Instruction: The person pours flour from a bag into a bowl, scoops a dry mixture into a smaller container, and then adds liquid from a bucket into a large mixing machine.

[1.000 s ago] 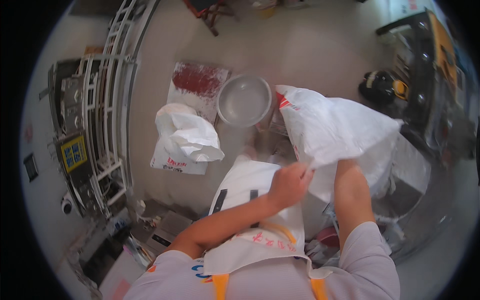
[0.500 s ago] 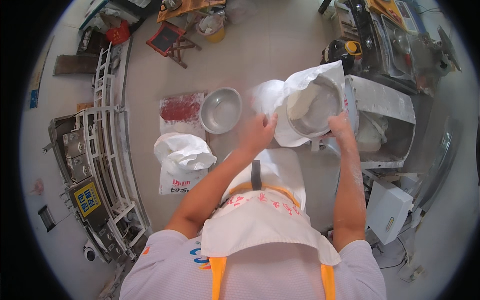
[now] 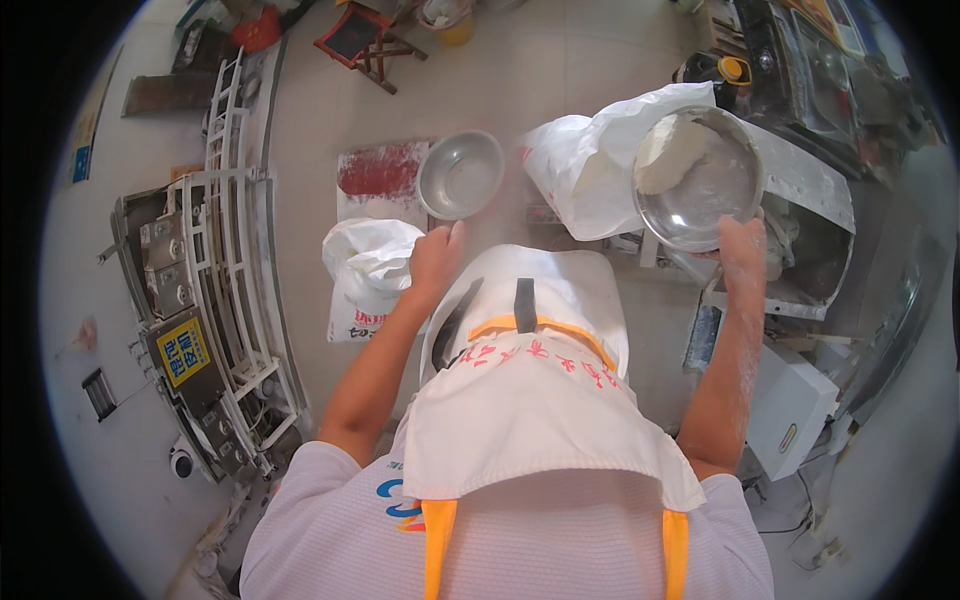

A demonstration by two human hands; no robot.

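Note:
My right hand (image 3: 741,245) grips the near rim of a round metal bowl (image 3: 715,205). A heap of pale flour-like powder (image 3: 671,155) lies against the bowl's left side. The bowl is raised and tilted in front of the mouth of a large white sack (image 3: 590,150), overlapping its right edge. My left hand (image 3: 436,262) is in a loose fist at the right edge of a smaller open white sack (image 3: 372,255), with nothing visible in it. A second metal bowl (image 3: 460,174) sits just beyond that hand, beside a red, powder-dusted sack (image 3: 380,172).
A metal-sided bin (image 3: 815,190) stands right of the held bowl. A dark jug with a yellow cap (image 3: 733,70) is behind it. White metal racking (image 3: 230,250) runs along the left wall. A folding stool (image 3: 360,40) and a bucket (image 3: 447,22) stand farther off.
My left hand has moved left, away from the large sack to the smaller one. My right hand has brought the bowl rightward, out of the sack's mouth. The view has also shifted.

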